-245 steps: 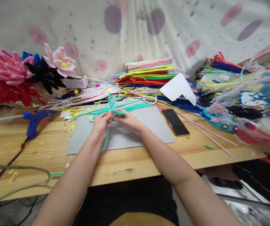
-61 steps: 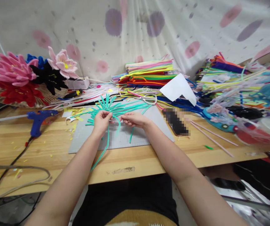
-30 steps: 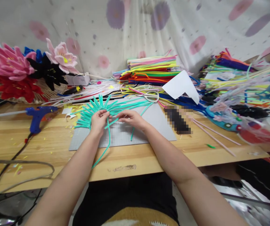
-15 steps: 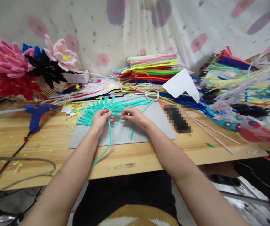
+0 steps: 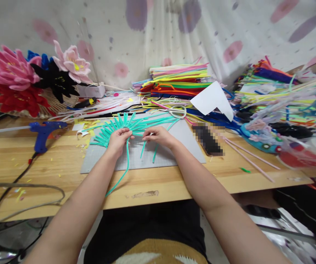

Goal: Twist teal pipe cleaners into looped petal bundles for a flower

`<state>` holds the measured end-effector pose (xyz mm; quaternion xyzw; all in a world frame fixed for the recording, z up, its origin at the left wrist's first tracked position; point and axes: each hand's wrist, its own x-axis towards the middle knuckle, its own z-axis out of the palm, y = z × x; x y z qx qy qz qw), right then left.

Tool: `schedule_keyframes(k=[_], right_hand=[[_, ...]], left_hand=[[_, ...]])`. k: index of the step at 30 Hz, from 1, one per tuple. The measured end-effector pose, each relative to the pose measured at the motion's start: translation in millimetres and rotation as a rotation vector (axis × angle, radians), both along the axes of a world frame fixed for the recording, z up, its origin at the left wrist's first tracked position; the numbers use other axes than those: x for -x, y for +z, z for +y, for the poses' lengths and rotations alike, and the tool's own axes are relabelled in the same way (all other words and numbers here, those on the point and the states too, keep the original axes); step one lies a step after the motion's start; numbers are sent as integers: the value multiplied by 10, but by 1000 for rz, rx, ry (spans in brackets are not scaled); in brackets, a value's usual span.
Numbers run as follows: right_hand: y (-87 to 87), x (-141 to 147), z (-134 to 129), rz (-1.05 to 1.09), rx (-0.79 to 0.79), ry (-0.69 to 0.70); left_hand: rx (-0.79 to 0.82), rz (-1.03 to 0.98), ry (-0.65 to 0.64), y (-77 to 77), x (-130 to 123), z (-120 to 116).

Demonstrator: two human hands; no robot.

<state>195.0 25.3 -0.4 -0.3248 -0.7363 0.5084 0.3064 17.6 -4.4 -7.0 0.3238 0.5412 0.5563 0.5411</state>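
My left hand [image 5: 120, 141] is closed on a fan of looped turquoise pipe cleaners [image 5: 104, 132], pinching it near its inner edge. From under that hand a long pipe cleaner tail [image 5: 128, 157] curves down over the front of the table. My right hand [image 5: 158, 135] pinches a turquoise pipe cleaner [image 5: 143, 149] between thumb and finger, its short end pointing down. More turquoise strands stretch to the right behind both hands. Beneath everything lies a grey board [image 5: 185, 154].
A blue glue gun [image 5: 43, 136] stands at left with its cord. Scissors [image 5: 177, 111] and white paper [image 5: 213, 99] lie behind the board. Bundled pipe cleaners [image 5: 178, 80] are stacked at the back. Pipe cleaner flowers [image 5: 11, 69] fill the left rear. A blurred dark object [image 5: 209, 138] sits at right.
My right hand has shifted slightly right, and the short pipe cleaner end under it now hangs more steeply. The left hand stays nearly in place on the fan.
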Motion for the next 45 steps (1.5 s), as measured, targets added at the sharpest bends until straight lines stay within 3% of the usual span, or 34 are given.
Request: schedule_keyframes(k=[6, 18, 31, 35, 41, 45], right_hand=[[45, -18, -20, 56, 96, 44], [-24, 13, 5, -43, -71, -150], [-23, -69, 32, -148, -161, -81], [-4, -69, 14, -120, -118, -82], [-30, -35, -10, -105, -79, -250], [-68, 103, -40, 53, 200, -286]], left_hand=[[35, -36, 13, 10, 8, 6], [-3, -3, 52, 19, -53, 8], [-68, -16, -189, 21, 43, -36], [-61, 4, -94, -12, 23, -18], [-100, -77, -18, 31, 9, -20], [-130, -67, 8, 37, 16, -19]])
